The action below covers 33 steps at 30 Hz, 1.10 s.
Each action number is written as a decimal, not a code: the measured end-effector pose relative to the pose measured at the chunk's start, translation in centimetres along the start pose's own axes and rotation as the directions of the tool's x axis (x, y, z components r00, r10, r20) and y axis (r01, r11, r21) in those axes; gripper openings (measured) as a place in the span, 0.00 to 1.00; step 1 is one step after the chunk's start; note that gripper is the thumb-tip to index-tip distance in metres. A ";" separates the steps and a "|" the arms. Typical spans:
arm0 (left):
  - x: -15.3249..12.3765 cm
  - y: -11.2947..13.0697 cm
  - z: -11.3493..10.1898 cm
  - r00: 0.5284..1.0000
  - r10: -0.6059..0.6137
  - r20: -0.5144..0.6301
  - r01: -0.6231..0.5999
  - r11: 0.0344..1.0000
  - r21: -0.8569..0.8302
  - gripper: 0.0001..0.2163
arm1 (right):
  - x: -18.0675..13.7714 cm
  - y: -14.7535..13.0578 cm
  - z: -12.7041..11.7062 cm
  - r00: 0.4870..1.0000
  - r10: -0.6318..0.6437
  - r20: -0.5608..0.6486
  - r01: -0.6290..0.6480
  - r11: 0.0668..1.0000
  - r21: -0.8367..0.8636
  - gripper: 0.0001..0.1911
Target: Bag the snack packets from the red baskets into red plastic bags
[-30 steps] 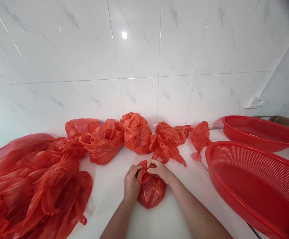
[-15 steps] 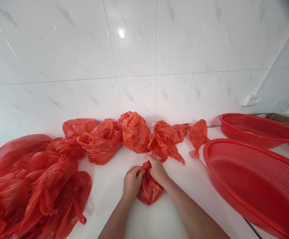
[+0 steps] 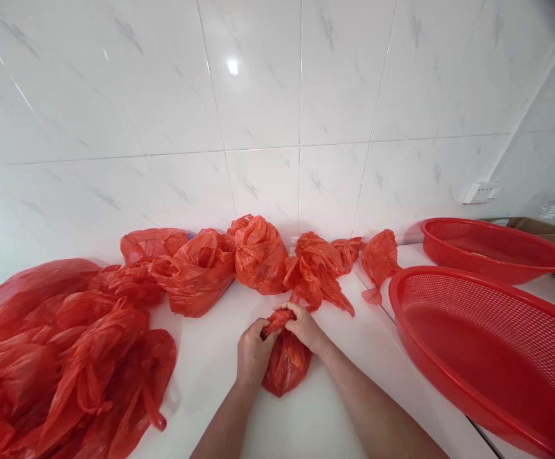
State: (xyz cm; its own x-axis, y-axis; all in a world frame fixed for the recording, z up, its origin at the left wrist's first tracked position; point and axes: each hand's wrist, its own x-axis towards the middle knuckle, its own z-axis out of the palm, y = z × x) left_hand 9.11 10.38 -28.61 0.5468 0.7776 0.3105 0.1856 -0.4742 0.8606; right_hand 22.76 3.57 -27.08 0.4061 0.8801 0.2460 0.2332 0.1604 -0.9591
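A small red plastic bag (image 3: 287,368) rests on the white table (image 3: 201,389) in front of me, with something orange showing faintly through its film. My left hand (image 3: 254,350) pinches the bunched neck of this bag from the left. From the other side, my right hand (image 3: 303,326) grips the same gathered top, its fingers curled over the plastic. The bag's lower part bulges toward me between my forearms. What exactly is inside cannot be made out.
A large heap of red plastic bags (image 3: 67,357) covers the left side. More crumpled red bags (image 3: 261,255) line the tiled wall (image 3: 258,115). At right stand a red mesh basket (image 3: 450,363) and a red basin (image 3: 478,261), with a cardboard box (image 3: 540,228) behind.
My hands have moved slightly apart at the bag's neck, and the gathered plastic between them is more spread. The bag's body has shifted a little to the left.
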 end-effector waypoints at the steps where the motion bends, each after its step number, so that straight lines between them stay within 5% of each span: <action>1: 0.0 -0.1 -0.1 1.000 -0.012 -0.011 0.012 1.000 -0.006 0.04 | -0.1 -0.2 -0.1 0.998 0.006 0.061 -0.007 1.000 0.016 0.23; 4: 0.1 -0.4 -0.3 0.998 -0.034 -0.043 0.033 0.999 -0.031 0.05 | -0.2 -0.3 0.1 0.994 -0.001 0.108 0.002 1.000 -0.005 0.23; 8: 0.2 -0.2 -0.3 0.998 -0.028 -0.059 0.024 0.998 -0.063 0.07 | 0.2 0.5 0.4 0.993 -0.040 -0.115 0.023 0.989 -0.144 0.13; 12: 0.0 0.2 0.0 0.999 0.020 -0.025 -0.022 0.998 -0.060 0.06 | 0.5 0.9 0.3 0.974 -0.075 -0.213 0.035 0.982 -0.184 0.20; 15: -0.1 0.2 0.0 0.999 0.048 0.000 -0.048 0.998 -0.033 0.06 | 0.3 0.5 0.0 0.989 -0.080 -0.128 0.073 0.996 -0.057 0.21; 21: 0.0 0.2 -0.2 0.996 0.035 -0.086 -0.039 0.998 -0.049 0.11 | 0.5 0.7 -0.9 0.997 0.078 -0.026 -0.061 0.917 0.395 0.17; 28: 0.6 -1.1 -2.2 0.912 0.116 -0.393 -0.141 0.989 -0.036 0.08 | 1.4 2.6 -2.9 0.897 0.013 -0.442 -0.067 0.992 -0.107 0.09; 33: 1.5 -2.6 -3.5 0.849 0.068 -0.524 -0.102 0.994 -0.037 0.07 | 1.1 2.8 -3.1 0.852 -0.074 -0.519 -0.096 0.951 -0.293 0.10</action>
State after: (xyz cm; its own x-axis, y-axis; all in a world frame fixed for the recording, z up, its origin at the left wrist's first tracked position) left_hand 6.58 14.23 -29.02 0.0492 0.8445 0.5332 0.0991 -0.5354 0.8388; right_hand 26.63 3.57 -29.07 0.7872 0.5058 0.3529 0.4414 -0.0626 -0.8951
